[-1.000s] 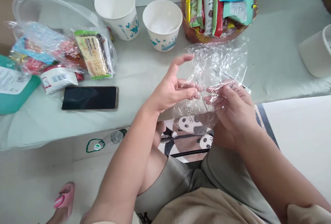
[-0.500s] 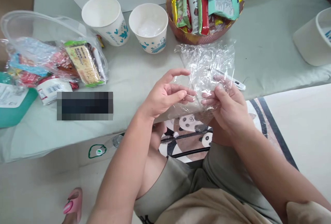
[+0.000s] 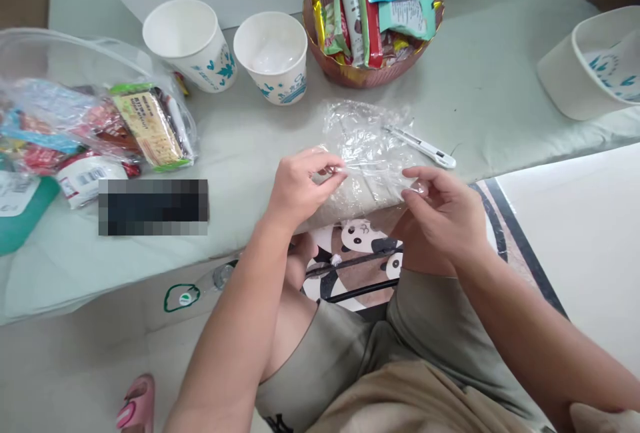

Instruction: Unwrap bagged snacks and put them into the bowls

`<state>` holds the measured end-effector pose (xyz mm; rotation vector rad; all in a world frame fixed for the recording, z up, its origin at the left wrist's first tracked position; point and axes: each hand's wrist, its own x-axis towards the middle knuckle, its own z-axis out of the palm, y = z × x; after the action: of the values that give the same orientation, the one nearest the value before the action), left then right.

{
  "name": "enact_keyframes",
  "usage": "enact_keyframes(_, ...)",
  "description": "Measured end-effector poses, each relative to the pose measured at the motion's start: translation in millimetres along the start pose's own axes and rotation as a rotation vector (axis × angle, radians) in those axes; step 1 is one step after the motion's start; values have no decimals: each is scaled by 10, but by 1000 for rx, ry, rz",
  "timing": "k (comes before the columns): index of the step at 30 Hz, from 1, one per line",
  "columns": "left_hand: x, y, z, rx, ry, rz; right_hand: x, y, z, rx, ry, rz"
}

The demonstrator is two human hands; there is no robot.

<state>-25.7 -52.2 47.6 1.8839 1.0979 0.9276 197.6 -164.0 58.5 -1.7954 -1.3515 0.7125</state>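
A clear, crinkled plastic bag [image 3: 367, 153] is stretched between my hands at the table's front edge. My left hand [image 3: 313, 183] pinches its left side between thumb and fingertips. On the right, my right hand [image 3: 440, 203] grips the other side, thumb and index finger close together. A white utility knife [image 3: 425, 146] lies on the table just behind my right hand, its left end beside the bag. Behind the bag stand a glass bowl [image 3: 325, 63] of wrapped snacks and a paper cup [image 3: 280, 89] with clear plastic inside.
Another paper cup [image 3: 210, 63] stands at the back left. Left of it lie a clear bag of snacks [image 3: 145, 126] and a blurred dark object [image 3: 155, 207]. A white bin [image 3: 565, 79] is at the far right. The cloth-covered table [image 3: 240, 186] ends near my forearms.
My hands have closed on the plastic bag and moved apart, spreading it flatter and lower. The utility knife is now more exposed. The whole view has shifted slightly.
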Motion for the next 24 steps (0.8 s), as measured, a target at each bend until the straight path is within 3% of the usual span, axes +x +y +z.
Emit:
enact_keyframes(4,-9,52,-28,-13,68,72,-45,-36,-65,-144,136,-193)
enact_keyframes(7,-60,158,-56,-270,-61,53,-70,-153,-82,-64,200,-311)
enact_keyframes(9,-94,226,-49,-490,-127,-13,-69,-232,-79,96,177,-337)
enact_keyframes(11,-104,263,-23,-643,-134,-128,-52,-285,-64,253,82,-277)
enact_keyframes(15,-40,225,-8,-721,-51,-316,-2,-288,-7,325,-183,75)
enact_keyframes(18,19,155,-60,-764,-52,-468,26,-249,47,350,-151,206)
enact_keyframes(21,36,126,-90,-785,-209,-619,53,-204,95,453,-71,245)
enact_keyframes(24,29,134,-63,-694,-265,-634,78,-136,116,457,-78,201)
